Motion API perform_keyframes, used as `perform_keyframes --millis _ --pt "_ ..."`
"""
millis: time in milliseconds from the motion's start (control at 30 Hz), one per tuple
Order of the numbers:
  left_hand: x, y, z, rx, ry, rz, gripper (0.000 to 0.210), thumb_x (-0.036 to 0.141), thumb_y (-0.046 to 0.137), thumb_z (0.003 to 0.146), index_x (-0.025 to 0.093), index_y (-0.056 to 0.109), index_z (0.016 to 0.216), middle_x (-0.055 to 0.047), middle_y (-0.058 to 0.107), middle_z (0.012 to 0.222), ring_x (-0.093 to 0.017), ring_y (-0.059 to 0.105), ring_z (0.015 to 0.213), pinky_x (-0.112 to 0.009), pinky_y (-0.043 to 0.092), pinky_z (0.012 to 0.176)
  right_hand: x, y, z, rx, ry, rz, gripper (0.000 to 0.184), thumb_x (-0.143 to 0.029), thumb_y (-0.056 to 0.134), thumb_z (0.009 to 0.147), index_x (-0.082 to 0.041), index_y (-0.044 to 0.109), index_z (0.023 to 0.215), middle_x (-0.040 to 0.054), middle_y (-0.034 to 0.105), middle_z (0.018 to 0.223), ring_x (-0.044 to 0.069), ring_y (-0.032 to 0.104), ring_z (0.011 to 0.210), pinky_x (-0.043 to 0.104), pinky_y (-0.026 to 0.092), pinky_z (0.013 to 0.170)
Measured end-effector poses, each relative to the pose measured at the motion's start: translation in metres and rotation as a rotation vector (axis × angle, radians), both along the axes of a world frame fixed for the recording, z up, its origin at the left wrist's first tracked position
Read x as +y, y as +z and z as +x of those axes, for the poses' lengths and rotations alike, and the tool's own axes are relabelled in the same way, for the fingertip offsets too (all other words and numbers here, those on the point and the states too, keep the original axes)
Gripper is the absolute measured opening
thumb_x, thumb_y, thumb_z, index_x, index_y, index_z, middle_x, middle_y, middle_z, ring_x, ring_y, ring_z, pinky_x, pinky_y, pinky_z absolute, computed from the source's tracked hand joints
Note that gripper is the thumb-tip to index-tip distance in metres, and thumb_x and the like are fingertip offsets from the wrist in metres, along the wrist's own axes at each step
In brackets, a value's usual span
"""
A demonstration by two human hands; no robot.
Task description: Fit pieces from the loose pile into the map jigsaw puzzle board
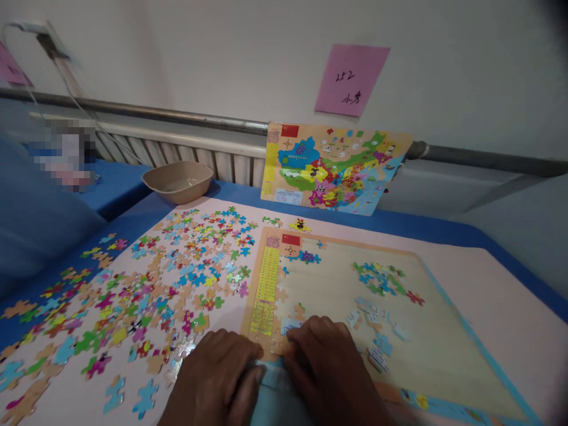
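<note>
A wooden jigsaw board lies in front of me, its left strip and upper left corner filled with joined pieces. My left hand is closed at the board's lower left corner, fingertips on the frame and thumb by the near edge. Just right of it, my right hand is bent over the bottom row, its thumb and fingers together at a tan puzzle piece, which they partly cover. A pale blue text piece shows beyond its fingers. Loose blue-green pieces and white-blue pieces lie on the board.
Many loose puzzle pieces spread across the pink sheet to the left. Behind them stands a beige plastic basin. A printed map picture leans against the metal rail. A pink note is on the wall.
</note>
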State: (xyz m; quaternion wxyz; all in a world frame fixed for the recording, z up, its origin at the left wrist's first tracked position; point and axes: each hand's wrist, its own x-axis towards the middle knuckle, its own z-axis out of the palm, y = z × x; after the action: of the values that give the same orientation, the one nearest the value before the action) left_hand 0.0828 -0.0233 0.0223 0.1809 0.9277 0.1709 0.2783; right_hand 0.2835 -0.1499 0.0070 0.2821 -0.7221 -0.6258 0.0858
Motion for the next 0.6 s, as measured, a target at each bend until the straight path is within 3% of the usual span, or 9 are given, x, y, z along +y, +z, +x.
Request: perform_keyframes --millis 100,200,367,600 --pt "0.0 0.0 0.0 0.003 -0.011 -0.004 0.011 0.024 0.054 0.104 0.025 0.065 0.104 0.0 0.074 0.085 -0.02 0.071 0.073 -0.034 0.061 0.063 0.001 0.001 0.0 -0.006 0.0 -0.007 0.012 -0.015 0.067 0.099 -0.025 0.067 0.106 0.004 0.065 0.1 0.028 0.055 0.094 0.044 0.033 0.085" --pt "0.001 0.001 0.001 0.023 -0.111 -0.01 0.015 0.024 0.055 0.104 0.024 0.065 0.113 -0.001 0.077 0.098 -0.02 0.072 0.082 -0.035 0.062 0.07 0.002 0.0 -0.001 -0.024 0.0 0.029 0.014 -0.013 0.071 0.095 -0.023 0.067 0.104 0.0038 0.065 0.097 0.028 0.054 0.09 0.043 0.032 0.083" --pt "0.003 -0.001 0.005 0.058 -0.255 0.141 0.021 0.027 0.067 0.099 0.022 0.067 0.119 -0.002 0.079 0.124 -0.024 0.074 0.107 -0.039 0.063 0.086 0.004 0.001 -0.002 -0.041 0.002 0.077 0.021 -0.01 0.073 0.093 -0.023 0.068 0.109 0.0037 0.066 0.099 0.027 0.055 0.09 0.042 0.032 0.083" --pt "0.005 -0.004 0.0 0.047 -0.255 0.183 0.023 0.035 0.062 0.105 0.022 0.069 0.122 -0.003 0.079 0.127 -0.024 0.073 0.109 -0.039 0.061 0.089 -0.004 0.012 0.004 -0.069 -0.003 0.025 0.012 -0.013 0.063 0.101 -0.023 0.067 0.104 0.0046 0.065 0.097 0.027 0.053 0.09 0.043 0.032 0.084"
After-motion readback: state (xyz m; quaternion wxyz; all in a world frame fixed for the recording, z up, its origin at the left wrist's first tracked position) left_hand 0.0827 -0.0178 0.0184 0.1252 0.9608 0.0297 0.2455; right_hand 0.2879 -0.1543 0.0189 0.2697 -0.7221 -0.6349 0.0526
